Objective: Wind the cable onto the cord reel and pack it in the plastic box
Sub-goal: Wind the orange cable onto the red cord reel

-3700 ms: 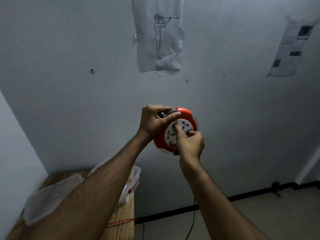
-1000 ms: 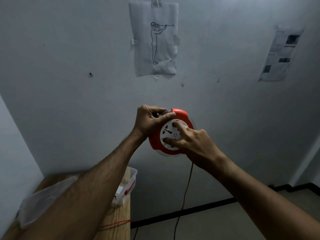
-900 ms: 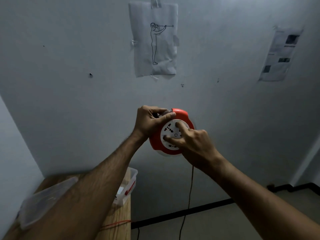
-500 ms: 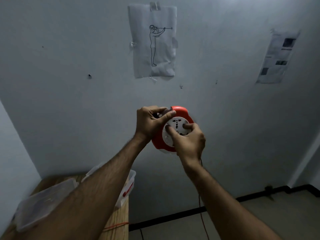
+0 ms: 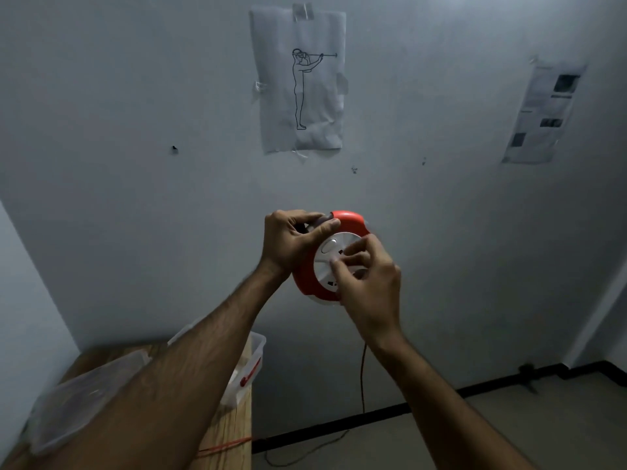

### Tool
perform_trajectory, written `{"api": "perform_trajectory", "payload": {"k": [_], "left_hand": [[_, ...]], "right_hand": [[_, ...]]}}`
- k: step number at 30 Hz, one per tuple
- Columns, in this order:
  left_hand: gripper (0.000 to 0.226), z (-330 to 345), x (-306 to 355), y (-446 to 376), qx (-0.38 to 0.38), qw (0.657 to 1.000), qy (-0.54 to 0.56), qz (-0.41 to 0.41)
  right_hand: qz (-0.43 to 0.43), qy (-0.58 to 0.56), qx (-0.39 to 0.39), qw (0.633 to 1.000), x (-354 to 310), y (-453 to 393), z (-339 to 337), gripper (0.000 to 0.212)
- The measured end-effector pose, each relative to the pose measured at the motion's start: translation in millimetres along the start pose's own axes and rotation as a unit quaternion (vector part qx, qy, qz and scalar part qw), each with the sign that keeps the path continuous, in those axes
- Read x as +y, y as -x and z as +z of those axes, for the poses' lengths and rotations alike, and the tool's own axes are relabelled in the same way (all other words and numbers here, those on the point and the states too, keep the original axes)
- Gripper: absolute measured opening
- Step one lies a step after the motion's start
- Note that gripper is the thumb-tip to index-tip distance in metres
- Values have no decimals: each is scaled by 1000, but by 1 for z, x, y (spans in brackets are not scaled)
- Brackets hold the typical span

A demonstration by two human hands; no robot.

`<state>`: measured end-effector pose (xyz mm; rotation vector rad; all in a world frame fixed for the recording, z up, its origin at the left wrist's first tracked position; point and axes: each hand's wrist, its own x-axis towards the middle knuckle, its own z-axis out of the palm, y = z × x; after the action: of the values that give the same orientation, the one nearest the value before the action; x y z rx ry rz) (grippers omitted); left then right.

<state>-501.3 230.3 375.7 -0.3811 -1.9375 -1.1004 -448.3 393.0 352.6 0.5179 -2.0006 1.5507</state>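
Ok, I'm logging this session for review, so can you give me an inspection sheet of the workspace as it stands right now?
Surface: wooden table, lower left, partly hidden by the left forearm.
Job's things: round orange and white cord reel held up in front of the wall; clear plastic box on the table.
Clutter: clear plastic lid lying on the table.
Grip: left hand grips the reel's top edge; right hand has fingers on the white face.
Cables: thin orange cable hangs from the reel towards the floor, not fully wound.
Surroundings: grey wall with a taped line drawing and a printed sheet.
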Motion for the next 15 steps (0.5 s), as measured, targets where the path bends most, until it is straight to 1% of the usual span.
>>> {"api": "perform_trajectory", "payload": {"k": [1, 2, 3, 4, 5, 7, 8, 11, 13, 15], "left_hand": [[30, 0, 0, 0, -5, 1000, 2, 1], [28, -1, 1, 1, -10, 1000, 5, 0], [27, -3, 1, 1, -15, 1000, 8, 1], [27, -4, 1, 0, -18, 1000, 10, 1], [27, -5, -1, 0, -19, 1000, 10, 1], [30, -6, -1, 0, -20, 1000, 6, 0], [32, -6, 0, 0, -20, 1000, 6, -1], [35, -2, 1, 1, -24, 1000, 3, -5], [29, 1, 1, 2, -27, 1000, -2, -5], [26, 2, 0, 2, -32, 999, 1, -5]], "right_hand": [[-152, 122, -20, 981, 9, -1, -4, 16], [-256, 219, -53, 940, 19, -3, -6, 23], [-311, 291, -95, 900, 26, -4, -10, 35], [-326, 339, -137, 871, 33, -7, -15, 47], [-323, 371, -166, 855, 38, -9, -22, 60], [-323, 418, -200, 825, 43, -13, -31, 81], [-330, 436, -212, 810, 44, -15, -34, 87], [-369, 463, -203, 780, 40, -21, -33, 84], [-400, 474, -186, 762, 39, -25, -32, 78], [-426, 469, -182, 752, 41, -29, -31, 68]]}}
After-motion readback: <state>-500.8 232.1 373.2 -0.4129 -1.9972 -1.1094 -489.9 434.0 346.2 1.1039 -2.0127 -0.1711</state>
